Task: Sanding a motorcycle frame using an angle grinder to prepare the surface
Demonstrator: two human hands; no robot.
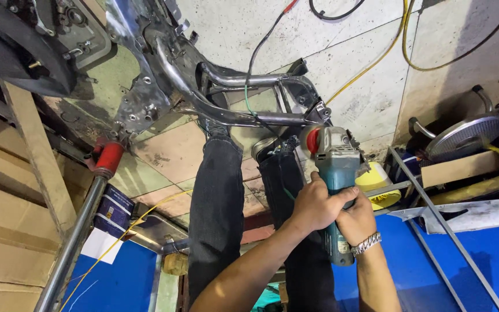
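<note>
Here, teal angle grinder [336,179] held over tiled floor [371,92], red-guarded head at rear end of bare metal motorcycle frame [232,98]. Left hand [314,205] wrapped around grinder body; right hand [356,222], steel watch on wrist, clamped around it from other side. Tool looks heavy, rigid, likely to kick; best held two-handed on body, clear of disc. Dark-trousered legs [218,202] below; yellow polishing pad [379,185] beside, blue sheet [469,254] further right.
</note>
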